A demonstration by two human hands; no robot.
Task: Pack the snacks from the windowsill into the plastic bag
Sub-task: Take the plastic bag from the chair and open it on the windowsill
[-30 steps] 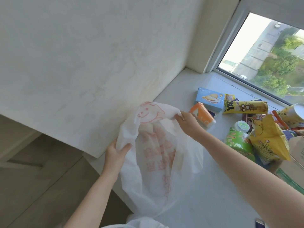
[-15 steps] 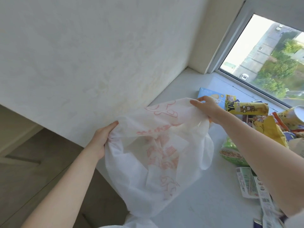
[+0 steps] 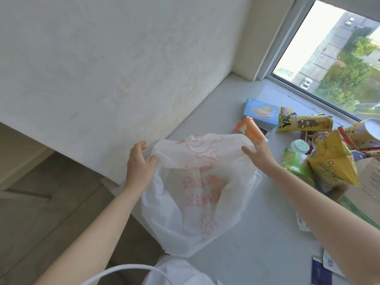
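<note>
A white plastic bag (image 3: pixel 197 206) with red print hangs over the front edge of the windowsill (image 3: pixel 257 239), its mouth spread wide. My left hand (image 3: pixel 139 165) grips the bag's left rim and my right hand (image 3: pixel 258 154) grips its right rim. Behind the bag lie the snacks: an orange carton (image 3: pixel 249 129), a blue biscuit box (image 3: pixel 261 113), a long yellow packet (image 3: pixel 306 123), a green cup (image 3: pixel 296 163) and a yellow bag (image 3: pixel 331 161).
A textured white wall (image 3: pixel 123 68) runs along the left of the sill. The window (image 3: pixel 337 58) closes the far end. A cardboard box (image 3: pixel 368 182) and paper packets (image 3: pixel 327 270) lie at the right. Wooden floor (image 3: pixel 41 212) is below left.
Both hands have drawn the bag's rim apart so its mouth gapes wider. The view has shifted, and the orange carton shows again behind my right hand.
</note>
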